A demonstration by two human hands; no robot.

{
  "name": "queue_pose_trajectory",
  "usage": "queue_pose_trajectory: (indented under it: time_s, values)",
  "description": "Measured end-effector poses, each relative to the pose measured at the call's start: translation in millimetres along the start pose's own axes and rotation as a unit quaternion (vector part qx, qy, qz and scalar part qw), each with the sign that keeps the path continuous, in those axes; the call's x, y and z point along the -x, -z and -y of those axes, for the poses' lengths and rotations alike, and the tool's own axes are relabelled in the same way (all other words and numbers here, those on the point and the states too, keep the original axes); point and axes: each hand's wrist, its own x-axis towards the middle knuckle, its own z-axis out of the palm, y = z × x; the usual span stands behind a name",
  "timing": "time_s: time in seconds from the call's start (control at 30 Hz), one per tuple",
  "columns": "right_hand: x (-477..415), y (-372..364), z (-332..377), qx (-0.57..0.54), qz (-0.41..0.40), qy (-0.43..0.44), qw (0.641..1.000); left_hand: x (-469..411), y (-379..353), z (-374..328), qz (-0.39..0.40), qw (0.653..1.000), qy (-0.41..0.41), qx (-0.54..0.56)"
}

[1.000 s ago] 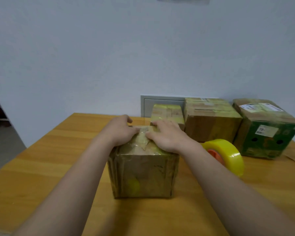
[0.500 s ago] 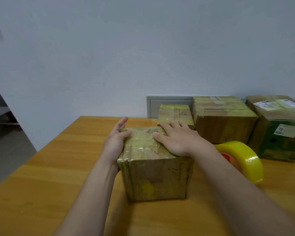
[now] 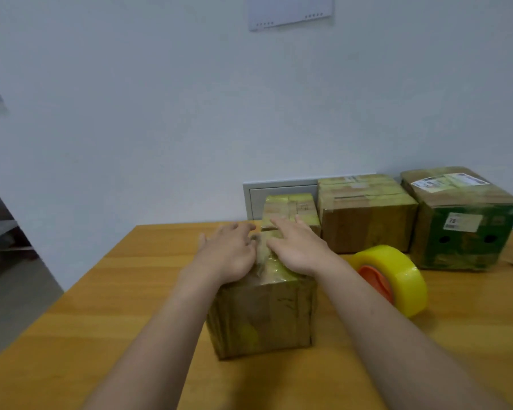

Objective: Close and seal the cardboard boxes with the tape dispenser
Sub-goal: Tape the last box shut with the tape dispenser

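A small brown cardboard box [image 3: 264, 318] wrapped in yellowish tape stands in the middle of the wooden table [image 3: 101, 291]. My left hand [image 3: 228, 253] lies flat on the left part of its top, fingers stretched forward. My right hand [image 3: 296, 247] presses flat on the right part of the top, fingers straight. Between the two hands a strip of crinkled tape shows along the top seam. A big yellow tape roll [image 3: 394, 276] with an orange core stands on edge just right of the box, untouched.
Three taped boxes line the wall behind: a small one [image 3: 290, 205], a medium brown one [image 3: 365, 211], and a green printed one [image 3: 462, 220] with labels at the right. A grey wall panel [image 3: 276, 193] sits behind them. The table's left edge drops to the floor.
My left hand has moved from the box's left side up onto its top. Both hands have slid forward along the top. The camera has shifted slightly.
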Motion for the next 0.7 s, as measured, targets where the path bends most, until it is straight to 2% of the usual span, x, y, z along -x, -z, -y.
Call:
queue_pose_trajectory:
  time_s: [0.2,0.33,0.53,0.7]
  values:
    - [-6.2,-4.0,-18.6,-0.088,0.004,0.001,0.996,-9.6,-14.4,-19.3,0.078,0.995,-0.004,-0.068]
    - [-2.0,-1.3,-15.3,-0.011,0.022,0.038,0.999,-9.3,-13.4,-19.6,0.105,0.99,-0.001,-0.089]
    - [3.5,0.3,-9.9,0.104,0.051,0.043,0.992,-3.1,-13.4,-16.6,0.098,0.988,-0.029,-0.115]
    - [3.8,1.0,-8.3,0.138,0.067,0.039,0.987,-4.8,-5.2,-15.2,0.127,0.985,-0.043,-0.11]
